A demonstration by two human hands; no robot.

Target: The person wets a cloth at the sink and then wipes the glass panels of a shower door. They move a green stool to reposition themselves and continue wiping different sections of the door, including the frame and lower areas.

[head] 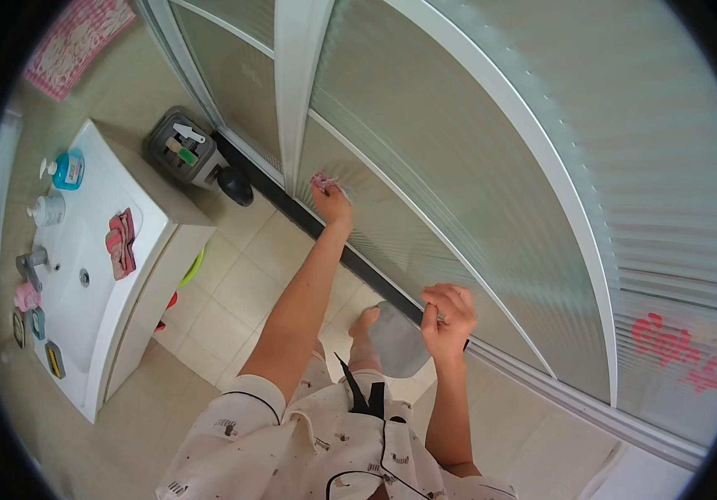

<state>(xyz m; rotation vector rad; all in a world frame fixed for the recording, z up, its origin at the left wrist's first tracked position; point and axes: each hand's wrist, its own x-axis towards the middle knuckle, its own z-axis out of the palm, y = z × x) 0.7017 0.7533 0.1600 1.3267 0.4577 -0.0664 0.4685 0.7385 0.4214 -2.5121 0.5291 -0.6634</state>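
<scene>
My left hand (333, 205) is closed around a crumpled pink cloth (326, 182) and holds it against the ribbed glass panel (390, 231) of a white-framed shower door, low down beside the upright frame post (299, 81). Further right, my right hand (449, 317) is raised in front of the same glass with its fingers curled. Whether anything lies within those fingers is hidden. A second folded pink cloth (122, 244) rests on the rim of the white washbasin at the left.
A grey bin (180, 147) with brushes on top stands by the door's dark sill (358, 265). Bottles, including a blue soap dispenser (69, 170), line the basin's back edge. A grey mat (396, 344) lies by my foot. A pink checked towel (80, 47) hangs upper left.
</scene>
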